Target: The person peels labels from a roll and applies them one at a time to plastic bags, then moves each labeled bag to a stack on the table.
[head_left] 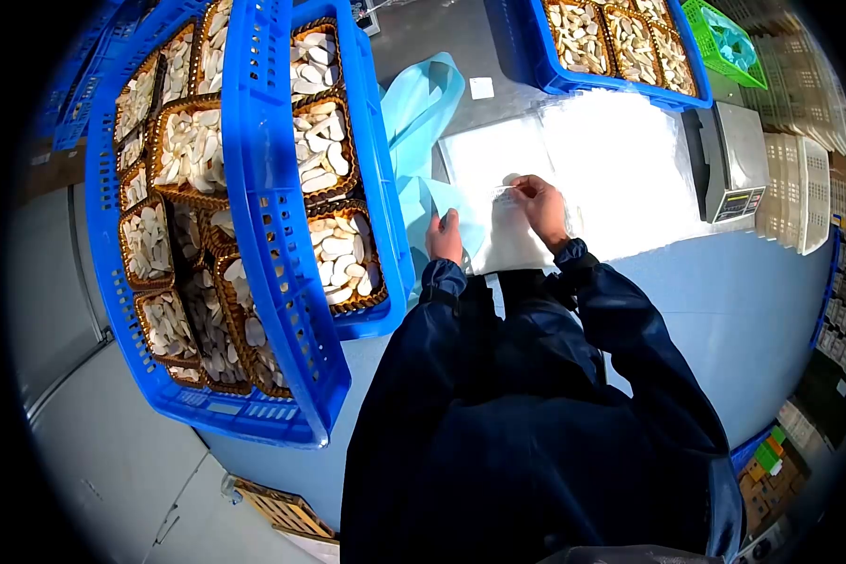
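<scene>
My left hand (446,238) is at the left edge of a white sheet-like stack (498,155), beside teal material (423,113) spread on the metal table. Its fingers are curled near a pale teal flap; whether they grip it is not clear. Over the stack, my right hand (540,205) has thumb and index finger pinched on a small pale item (510,180), too small and bright to name. A larger white pile (620,169), partly overexposed, lies to the right of the stack.
Blue crates (277,216) at the left hold brown trays of pale sliced pieces. Another blue crate (620,83) stands at the back, near a green basket (724,42). A scale (735,164) is at the right, beside stacked cream crates (791,193). A wooden pallet (282,508) is below.
</scene>
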`<state>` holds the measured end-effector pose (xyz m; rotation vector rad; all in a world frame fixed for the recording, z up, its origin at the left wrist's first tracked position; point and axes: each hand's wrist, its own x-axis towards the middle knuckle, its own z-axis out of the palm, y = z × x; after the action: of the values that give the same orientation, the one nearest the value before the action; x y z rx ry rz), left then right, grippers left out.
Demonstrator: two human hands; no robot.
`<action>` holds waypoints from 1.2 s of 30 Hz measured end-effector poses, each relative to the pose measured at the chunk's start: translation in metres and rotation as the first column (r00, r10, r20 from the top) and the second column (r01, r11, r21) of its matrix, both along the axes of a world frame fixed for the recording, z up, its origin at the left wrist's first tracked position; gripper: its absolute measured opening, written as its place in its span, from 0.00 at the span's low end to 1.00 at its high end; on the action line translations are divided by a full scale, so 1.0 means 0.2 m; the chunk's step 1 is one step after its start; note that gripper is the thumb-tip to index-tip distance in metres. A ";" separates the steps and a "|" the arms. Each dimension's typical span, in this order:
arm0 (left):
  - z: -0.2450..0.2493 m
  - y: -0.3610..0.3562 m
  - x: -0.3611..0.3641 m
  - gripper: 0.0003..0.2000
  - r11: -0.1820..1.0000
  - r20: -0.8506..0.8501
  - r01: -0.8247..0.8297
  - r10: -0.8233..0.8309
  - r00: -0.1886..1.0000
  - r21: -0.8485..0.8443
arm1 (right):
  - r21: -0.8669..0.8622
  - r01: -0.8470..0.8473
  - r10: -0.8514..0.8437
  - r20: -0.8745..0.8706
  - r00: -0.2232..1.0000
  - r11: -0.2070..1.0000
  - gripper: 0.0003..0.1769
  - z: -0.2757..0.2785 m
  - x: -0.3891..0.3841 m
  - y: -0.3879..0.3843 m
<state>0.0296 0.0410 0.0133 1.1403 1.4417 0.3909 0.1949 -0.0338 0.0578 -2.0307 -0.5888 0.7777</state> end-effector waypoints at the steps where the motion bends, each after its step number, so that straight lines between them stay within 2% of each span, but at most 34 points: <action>1: 0.00 0.00 0.00 0.19 1.000 -0.001 -0.002 0.002 1.000 0.007 | -0.023 -0.012 0.012 0.029 0.999 1.000 0.06 0.00 0.00 0.00; 6: 0.03 0.00 0.01 0.19 0.998 -0.004 -0.018 0.018 1.000 0.063 | -0.004 0.005 -0.004 0.039 0.999 1.000 0.07 -0.03 0.00 -0.01; 8: 0.06 0.00 0.01 0.19 0.998 -0.052 0.036 -0.033 0.998 0.055 | 0.005 0.019 -0.019 0.029 0.999 1.000 0.08 -0.02 0.00 -0.01; 11: 0.07 0.01 0.02 0.18 0.997 -0.076 0.050 -0.045 0.996 0.058 | -0.014 0.010 -0.008 0.120 0.993 1.000 0.09 0.02 -0.04 0.00; 13: 0.06 0.00 0.03 0.18 0.992 -0.097 0.084 -0.074 0.993 0.095 | -0.135 -0.027 0.074 0.354 0.932 0.991 0.12 0.04 -0.07 0.00; 14: 0.05 0.00 0.03 0.18 0.984 -0.120 0.118 -0.103 0.987 0.130 | -0.134 -0.027 0.073 0.352 0.933 0.991 0.12 0.04 -0.09 0.01; 16: 0.07 -0.02 0.05 0.18 0.984 -0.164 0.153 -0.137 0.977 0.092 | -0.114 0.014 0.042 0.474 0.880 0.993 0.16 0.03 -0.12 0.02; 18: 0.11 -0.04 0.07 0.19 0.978 -0.075 0.091 -0.078 0.994 0.186 | -0.145 -0.020 0.096 0.540 0.836 0.989 0.19 0.00 -0.13 0.01; 19: 0.09 -0.04 0.07 0.20 0.991 -0.023 0.078 -0.076 0.997 0.105 | -0.144 0.000 0.080 0.549 0.832 0.990 0.21 0.01 -0.14 0.01; 20: 0.08 -0.04 0.07 0.20 0.991 -0.023 0.078 -0.076 0.997 0.106 | -0.141 0.019 0.064 0.556 0.829 0.990 0.23 0.03 -0.17 0.01; 22: 0.08 -0.04 0.09 0.21 0.986 -0.103 -0.007 0.025 0.994 0.168 | -0.115 0.020 0.045 0.538 0.841 0.993 0.26 0.05 -0.20 0.00; 24: 0.10 -0.03 0.09 0.21 0.993 -0.083 0.017 -0.007 0.997 0.115 | 0.093 0.091 -0.125 0.503 0.855 0.992 0.25 0.08 -0.23 -0.01; 25: 0.10 -0.03 0.08 0.22 0.997 -0.065 0.045 -0.042 0.997 0.059 | 0.118 0.057 -0.096 0.360 0.928 0.991 0.26 0.07 -0.26 -0.03; 26: 0.07 -0.03 0.07 0.22 0.997 -0.065 0.049 -0.045 0.997 0.057 | 0.196 -0.031 0.032 -0.002 0.999 0.980 0.23 0.05 -0.27 -0.04; 27: 0.04 -0.03 0.08 0.23 0.993 -0.129 0.074 -0.061 0.990 0.094 | 0.277 0.057 0.042 -0.338 0.940 0.959 0.20 -0.02 -0.27 -0.05; 28: 0.02 -0.03 0.07 0.24 0.986 -0.194 0.101 -0.074 0.978 0.129 | 0.323 0.168 0.080 -0.633 0.770 0.931 0.18 -0.09 -0.23 -0.04; 29: 0.06 -0.02 0.07 0.26 0.990 -0.130 0.097 -0.083 0.988 0.103 | 0.328 0.146 0.033 -0.485 0.874 0.933 0.17 -0.10 -0.08 -0.02; 30: 0.07 -0.02 0.07 0.26 0.990 -0.130 0.086 -0.072 0.989 0.108 | 0.374 0.325 -0.144 -0.437 0.888 0.869 0.18 0.01 0.00 0.04; 32: 0.04 -0.04 0.07 0.27 0.995 -0.128 0.027 -0.015 0.992 0.097 | 0.403 0.149 -0.069 -0.205 0.976 0.903 0.18 0.02 0.00 0.04; 33: -0.02 -0.02 0.06 0.26 0.993 -0.091 0.079 -0.070 0.993 0.090 | 0.311 -0.004 0.084 -0.242 0.967 0.950 0.19 0.05 -0.04 0.03; 34: 0.03 -0.04 0.08 0.23 0.998 0.046 -0.048 0.046 0.998 0.047 | 0.210 -0.156 0.216 -0.305 0.928 0.965 0.20 0.10 -0.12 0.00; 35: -0.01 -0.04 0.06 0.21 0.999 -0.018 0.037 -0.036 0.999 0.038 | 0.226 -0.122 0.159 -0.152 0.976 0.967 0.23 0.01 -0.10 -0.02; 36: -0.04 0.00 0.05 0.20 0.993 -0.078 0.109 -0.106 0.991 0.038 | 0.181 0.010 -0.022 0.063 0.998 0.983 0.21 -0.07 -0.03 -0.04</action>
<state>0.0389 0.0411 0.0053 1.2732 1.4363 0.3065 0.1892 -0.0417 0.0442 -1.8962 -0.6550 0.6272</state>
